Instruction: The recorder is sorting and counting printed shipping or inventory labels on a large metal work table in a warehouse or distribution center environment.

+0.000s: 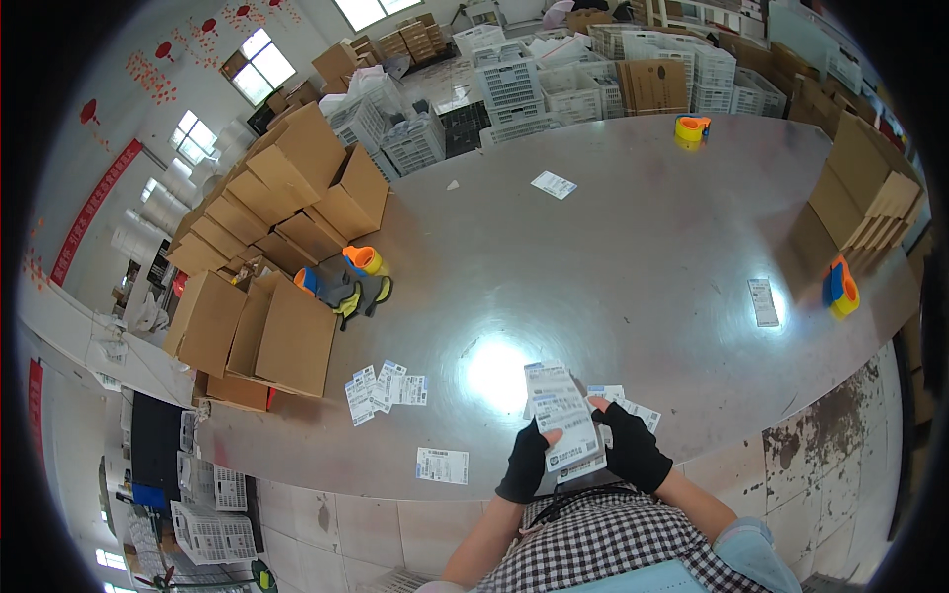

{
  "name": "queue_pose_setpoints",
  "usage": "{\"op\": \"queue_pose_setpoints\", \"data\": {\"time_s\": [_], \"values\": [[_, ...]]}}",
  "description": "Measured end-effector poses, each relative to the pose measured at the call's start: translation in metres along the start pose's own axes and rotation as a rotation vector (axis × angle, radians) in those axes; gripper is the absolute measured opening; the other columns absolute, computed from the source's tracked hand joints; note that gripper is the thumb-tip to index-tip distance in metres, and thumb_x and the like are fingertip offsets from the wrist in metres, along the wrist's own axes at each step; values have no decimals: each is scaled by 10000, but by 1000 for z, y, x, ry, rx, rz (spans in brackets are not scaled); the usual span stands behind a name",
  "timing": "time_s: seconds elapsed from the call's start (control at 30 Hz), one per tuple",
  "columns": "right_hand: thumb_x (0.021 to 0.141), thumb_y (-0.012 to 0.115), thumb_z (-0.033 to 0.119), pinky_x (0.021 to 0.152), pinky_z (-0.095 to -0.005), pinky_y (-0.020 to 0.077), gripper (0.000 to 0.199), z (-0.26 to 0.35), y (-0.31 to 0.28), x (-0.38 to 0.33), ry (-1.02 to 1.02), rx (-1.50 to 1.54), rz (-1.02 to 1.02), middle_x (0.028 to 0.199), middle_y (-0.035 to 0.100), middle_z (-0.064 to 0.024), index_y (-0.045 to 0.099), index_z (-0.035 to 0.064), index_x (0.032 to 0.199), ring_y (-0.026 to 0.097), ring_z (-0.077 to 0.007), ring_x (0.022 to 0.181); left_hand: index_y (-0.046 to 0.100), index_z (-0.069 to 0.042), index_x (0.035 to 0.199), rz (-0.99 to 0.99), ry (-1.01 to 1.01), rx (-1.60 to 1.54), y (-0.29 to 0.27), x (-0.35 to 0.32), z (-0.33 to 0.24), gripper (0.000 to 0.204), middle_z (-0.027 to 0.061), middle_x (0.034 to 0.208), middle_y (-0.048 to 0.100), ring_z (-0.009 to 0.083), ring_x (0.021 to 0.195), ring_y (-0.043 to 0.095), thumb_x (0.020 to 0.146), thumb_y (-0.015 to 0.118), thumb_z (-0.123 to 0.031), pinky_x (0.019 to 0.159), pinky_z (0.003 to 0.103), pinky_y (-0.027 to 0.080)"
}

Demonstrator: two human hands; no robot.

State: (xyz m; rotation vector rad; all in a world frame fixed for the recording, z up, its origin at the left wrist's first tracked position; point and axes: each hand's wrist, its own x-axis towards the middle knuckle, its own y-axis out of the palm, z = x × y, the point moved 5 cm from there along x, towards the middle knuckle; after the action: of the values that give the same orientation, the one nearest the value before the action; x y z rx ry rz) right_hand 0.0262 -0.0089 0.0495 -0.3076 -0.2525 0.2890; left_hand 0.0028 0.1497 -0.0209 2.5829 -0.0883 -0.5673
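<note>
Between my two hands, near the table's front edge, is a small stack of white printed shipping labels (561, 410). My left hand (527, 460), in a black fingerless glove, is closed on the stack's left side with the thumb on top. My right hand (633, 447), gloved the same way, grips the right side, its thumb at the edge. More labels (641, 412) lie on the table just beyond my right hand, partly hidden by it. To the left, several labels (386, 387) overlap in a loose group, and a single label (442, 465) rests by the front edge.
The grey metal table (474, 267) holds open cardboard boxes (287, 331) at left, with tape dispensers (366, 260) and gloves (374, 294) beside them. Flat cardboard (862, 188) stands at right near another tape dispenser (841, 287). White crates (509, 84) are stacked behind the table.
</note>
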Motion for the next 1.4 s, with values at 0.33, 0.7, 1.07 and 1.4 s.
{"op": "queue_pose_setpoints", "data": {"time_s": [0.33,0.7,1.07,1.4], "values": [[678,685,101,651,-321,475,182,5,1,-4,-194,201,386,892,601,-129,564,50,803,610,-258,776,423,27,1188,-67,79,-133,-27,11,1,453,132,1087,550,243,974,559,749,489,-66,844,334,450],[721,699,286,633,-306,480,328,-4,6,4,210,-129,61,790,625,-128,548,29,859,618,-212,706,343,3,1289,132,188,101,13,-4,7,751,159,1203,499,257,1097,498,864,250,-610,903,380,422],[717,667,235,737,-346,475,360,-12,10,-8,31,-231,475,931,622,-160,604,50,1019,610,-280,859,349,14,1280,0,66,-275,-1,-5,-18,629,149,1201,499,258,1086,508,886,349,-476,912,369,414],[692,631,39,731,-325,474,177,12,2,-2,-108,-296,262,1015,572,-131,604,64,865,587,-288,865,345,41,1237,-35,150,135,-3,3,2,522,163,1172,504,246,1011,551,742,445,-90,879,345,444]]}}
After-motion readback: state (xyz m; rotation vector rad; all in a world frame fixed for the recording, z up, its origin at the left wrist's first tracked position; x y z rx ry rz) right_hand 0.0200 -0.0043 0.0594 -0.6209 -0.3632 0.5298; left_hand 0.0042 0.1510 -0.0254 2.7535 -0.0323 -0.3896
